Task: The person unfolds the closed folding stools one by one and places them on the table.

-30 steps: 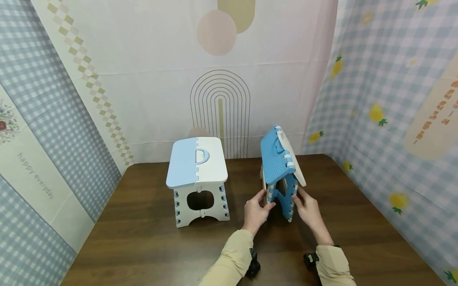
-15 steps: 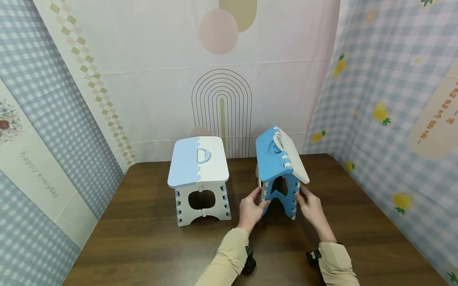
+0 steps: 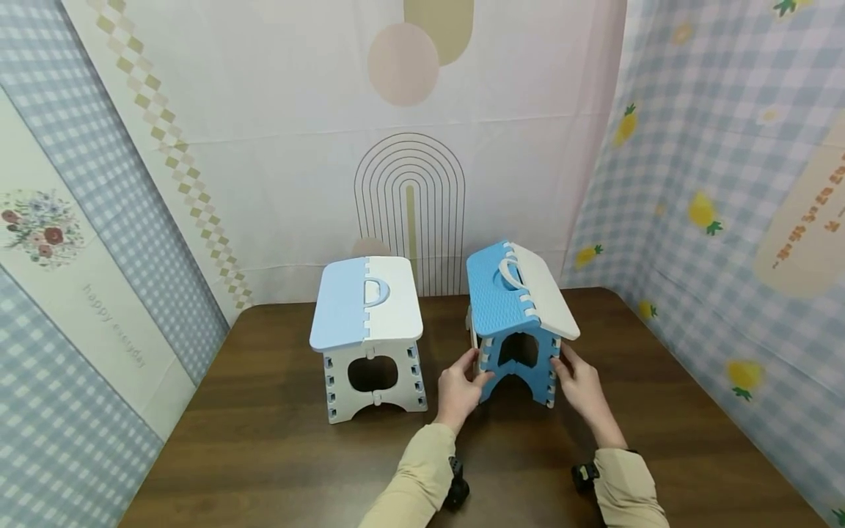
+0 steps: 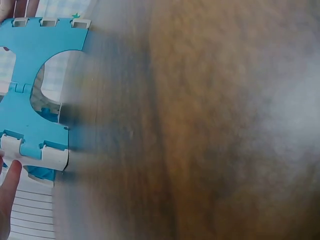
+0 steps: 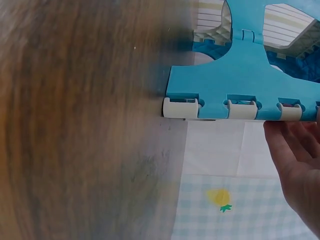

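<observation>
A bright blue and white folding stool (image 3: 495,312) stands partly unfolded at the right, its two top halves sloping down from a raised middle seam like a roof. My left hand (image 3: 458,390) pinches its left side edge, thumb in front. On the opposite edge, my right hand (image 3: 582,389) grips the leg from outside. The left wrist view has the blue end panel (image 4: 45,35) with a finger on its white hinge strip. In the right wrist view, fingers lie along the white hinges under the panel (image 5: 245,75).
To the left, a pale blue and white folding stool (image 3: 343,301) stands fully unfolded with a flat top. Both are on a dark brown wooden table (image 3: 264,455). A patterned cloth backdrop (image 3: 277,205) rises behind the table, with checked cloth at both sides.
The right-hand stool has spread wider: its top halves slope less steeply and its front panel has flattened out. My hands have moved apart, left hand leftward, right hand rightward.
</observation>
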Available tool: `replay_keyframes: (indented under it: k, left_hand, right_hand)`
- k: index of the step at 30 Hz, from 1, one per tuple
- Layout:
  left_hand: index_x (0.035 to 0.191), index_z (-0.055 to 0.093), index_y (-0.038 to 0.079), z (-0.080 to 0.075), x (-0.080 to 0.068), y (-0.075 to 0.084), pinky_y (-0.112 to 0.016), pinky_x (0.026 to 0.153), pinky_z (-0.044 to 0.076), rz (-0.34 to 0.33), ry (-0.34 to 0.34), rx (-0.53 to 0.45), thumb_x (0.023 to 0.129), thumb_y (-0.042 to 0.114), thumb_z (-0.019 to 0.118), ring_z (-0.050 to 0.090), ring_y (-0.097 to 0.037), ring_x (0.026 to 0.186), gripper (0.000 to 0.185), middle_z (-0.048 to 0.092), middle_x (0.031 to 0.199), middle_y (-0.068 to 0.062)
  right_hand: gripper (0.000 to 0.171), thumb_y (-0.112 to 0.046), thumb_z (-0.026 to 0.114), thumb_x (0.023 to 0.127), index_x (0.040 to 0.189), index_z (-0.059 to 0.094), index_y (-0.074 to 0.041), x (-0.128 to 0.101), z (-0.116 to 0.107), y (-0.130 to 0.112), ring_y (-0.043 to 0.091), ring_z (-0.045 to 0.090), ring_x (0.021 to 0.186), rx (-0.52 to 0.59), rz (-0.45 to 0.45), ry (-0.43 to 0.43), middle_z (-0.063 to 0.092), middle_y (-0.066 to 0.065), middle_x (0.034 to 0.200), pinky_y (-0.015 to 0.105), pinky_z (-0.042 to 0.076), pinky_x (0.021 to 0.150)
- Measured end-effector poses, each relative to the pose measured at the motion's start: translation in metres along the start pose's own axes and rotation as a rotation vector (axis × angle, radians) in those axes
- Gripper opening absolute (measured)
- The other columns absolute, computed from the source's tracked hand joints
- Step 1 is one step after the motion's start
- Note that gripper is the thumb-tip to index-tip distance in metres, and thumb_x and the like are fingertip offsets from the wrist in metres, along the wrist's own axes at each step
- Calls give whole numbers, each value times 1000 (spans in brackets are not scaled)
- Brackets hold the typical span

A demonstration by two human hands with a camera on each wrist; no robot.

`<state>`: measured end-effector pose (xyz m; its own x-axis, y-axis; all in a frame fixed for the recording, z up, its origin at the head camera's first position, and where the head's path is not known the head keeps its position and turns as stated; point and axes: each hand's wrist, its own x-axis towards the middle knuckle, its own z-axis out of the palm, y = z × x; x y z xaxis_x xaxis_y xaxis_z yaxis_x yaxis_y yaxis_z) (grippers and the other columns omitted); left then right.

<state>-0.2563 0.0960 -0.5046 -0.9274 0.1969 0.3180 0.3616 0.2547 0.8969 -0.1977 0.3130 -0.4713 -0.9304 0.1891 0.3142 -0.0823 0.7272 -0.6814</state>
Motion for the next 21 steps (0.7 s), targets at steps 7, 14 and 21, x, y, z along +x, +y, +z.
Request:
replay_keyframes:
  k: [7, 14, 21]
  left_hand:
    - [127, 63, 13, -2, 2, 3, -37, 85, 58, 7, 6, 19, 85, 18, 75, 71, -23, 103, 44, 68, 124, -9]
    - [127, 64, 15, -6, 0, 3, -31, 79, 59, -17, -23, 40, 85, 20, 74, 71, -20, 91, 43, 69, 123, -8]
    - [140, 50, 6, -31, 4, 26, -49, 104, 46, -49, -189, 87, 92, 10, 64, 55, -33, 127, 50, 56, 140, -15]
  right_hand:
    - [50, -16, 45, 103, 145, 35, 10, 2, -3, 0, 37, 61, 92, 12, -21, 8, 61, 34, 115, 45, 48, 75]
    - [52, -19, 44, 104, 145, 33, 10, 0, -6, 2, 46, 60, 107, 18, 3, -39, 54, 36, 128, 55, 50, 84]
    - [63, -32, 42, 104, 150, 24, 8, 7, -37, 0, 53, 35, 134, 45, 55, -257, 31, 36, 149, 63, 39, 103]
